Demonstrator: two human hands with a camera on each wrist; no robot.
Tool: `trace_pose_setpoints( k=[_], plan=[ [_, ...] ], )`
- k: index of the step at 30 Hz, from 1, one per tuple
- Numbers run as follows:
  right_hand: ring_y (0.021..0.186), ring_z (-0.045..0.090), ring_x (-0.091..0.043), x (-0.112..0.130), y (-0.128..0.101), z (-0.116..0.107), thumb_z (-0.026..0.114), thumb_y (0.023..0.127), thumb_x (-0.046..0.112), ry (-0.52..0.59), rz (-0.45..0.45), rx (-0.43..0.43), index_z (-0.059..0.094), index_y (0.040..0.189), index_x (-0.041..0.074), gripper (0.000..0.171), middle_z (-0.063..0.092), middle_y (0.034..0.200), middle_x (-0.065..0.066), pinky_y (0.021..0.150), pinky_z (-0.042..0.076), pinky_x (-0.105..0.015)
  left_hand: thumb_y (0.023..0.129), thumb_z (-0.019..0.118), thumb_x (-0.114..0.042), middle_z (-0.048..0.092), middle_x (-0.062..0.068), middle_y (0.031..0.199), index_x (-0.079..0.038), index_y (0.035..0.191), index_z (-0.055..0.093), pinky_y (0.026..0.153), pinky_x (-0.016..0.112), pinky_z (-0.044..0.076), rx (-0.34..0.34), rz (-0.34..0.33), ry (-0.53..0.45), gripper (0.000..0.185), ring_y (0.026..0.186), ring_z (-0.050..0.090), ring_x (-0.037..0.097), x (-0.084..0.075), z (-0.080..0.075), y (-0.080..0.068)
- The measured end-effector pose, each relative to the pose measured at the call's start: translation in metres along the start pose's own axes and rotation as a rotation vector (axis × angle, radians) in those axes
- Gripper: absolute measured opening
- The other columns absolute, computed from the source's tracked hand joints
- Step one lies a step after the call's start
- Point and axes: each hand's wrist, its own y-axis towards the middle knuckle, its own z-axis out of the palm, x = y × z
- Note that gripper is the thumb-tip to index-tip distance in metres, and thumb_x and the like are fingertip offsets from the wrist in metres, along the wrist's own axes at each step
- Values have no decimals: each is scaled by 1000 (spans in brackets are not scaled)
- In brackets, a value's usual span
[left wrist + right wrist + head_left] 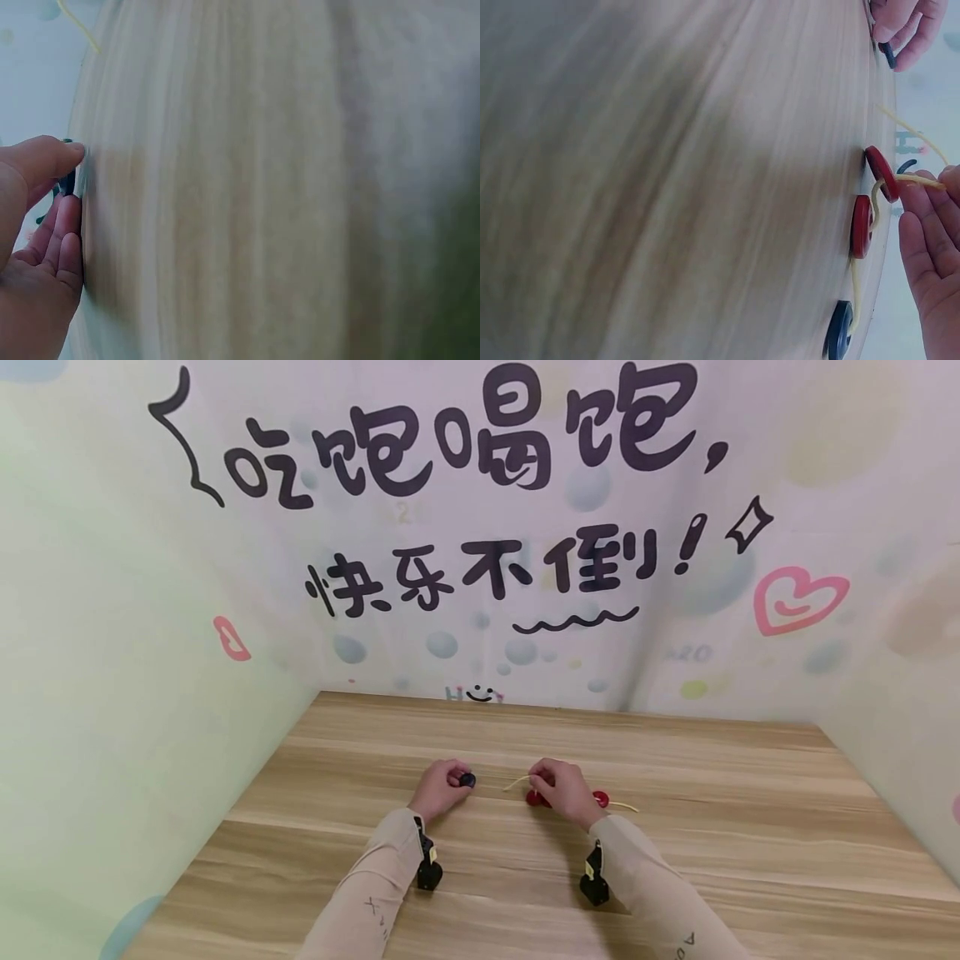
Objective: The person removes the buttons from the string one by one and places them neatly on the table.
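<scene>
My left hand (438, 789) pinches a dark button-like disc (467, 780) between thumb and fingers, low over the table. In the left wrist view the dark disc (67, 180) stands on edge behind the thumb. To the right, my right hand (566, 791) pinches a pale yellow string (517, 782), its free end pointing toward the left hand. Threaded on the string in the right wrist view are a tilted red disc (881, 172) just below the fingers, a second red disc (861, 226) and a dark disc (840, 330). Another red disc (601, 798) shows right of the hand.
Both hands work over a wood-grain table (480, 877). A printed cloth backdrop (480, 643) rises along its far edge, with plain sides at left and right. The string's tail (625, 807) lies on the table beyond the right hand. Black cameras (429, 870) sit on both wrists.
</scene>
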Motion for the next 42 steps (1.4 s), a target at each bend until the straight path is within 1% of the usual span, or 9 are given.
trace_pose_setpoints(
  k=[6,12,20,24,29,31,36,39,42],
  plan=[
    [63,49,-10,-1,0,1,60,83,8,-5,-14,9,61,85,4,5,59,71,2,55,43,-22,70,69,2,57,12,84,6,93,62,67,28,44,10,-9,11,25,75,54,22,2,0,1],
    [64,49,-9,-2,0,2,60,84,10,-7,-2,13,62,86,4,6,59,71,2,56,43,-23,71,67,3,59,13,88,6,97,62,68,27,44,32,-23,26,27,75,53,19,1,0,1],
    [63,49,-10,-1,0,2,60,84,7,-5,-11,23,62,85,4,4,58,71,2,55,42,-22,71,67,4,59,15,90,9,101,60,69,28,45,60,-28,-1,31,79,55,23,-2,-1,2],
    [63,49,-10,0,0,2,60,83,7,-9,2,35,62,85,4,4,58,71,2,55,43,-22,71,69,0,59,15,90,8,101,60,69,29,44,54,-28,-6,33,80,53,25,-5,-2,2],
    [64,49,-10,-1,0,2,61,83,7,-12,10,53,62,85,6,3,59,72,2,57,43,-23,70,70,-3,57,16,95,6,103,60,77,35,42,48,-23,-5,35,86,52,27,-14,1,3],
    [64,49,-10,-1,0,3,61,83,7,-18,0,57,63,85,6,4,59,73,1,57,43,-23,72,70,-7,56,16,98,5,104,60,80,37,42,64,-19,-18,36,90,52,27,-19,5,3],
    [65,50,-9,1,-1,3,60,84,9,-33,-38,64,63,86,6,5,59,74,2,60,44,-23,77,68,-15,56,14,101,2,107,59,81,36,42,147,13,-66,36,93,52,25,-32,18,6],
    [66,50,-9,2,-1,3,60,84,9,-32,-48,70,63,86,7,4,59,75,2,60,44,-23,80,65,-15,59,12,99,2,107,58,80,33,44,195,35,-88,33,91,55,23,-39,25,7],
    [66,50,-8,2,0,4,59,84,9,-29,-58,75,63,86,7,4,60,76,1,59,44,-23,82,63,-15,61,9,94,2,106,59,76,28,45,217,25,-107,30,86,57,19,-43,30,6]
  ],
)
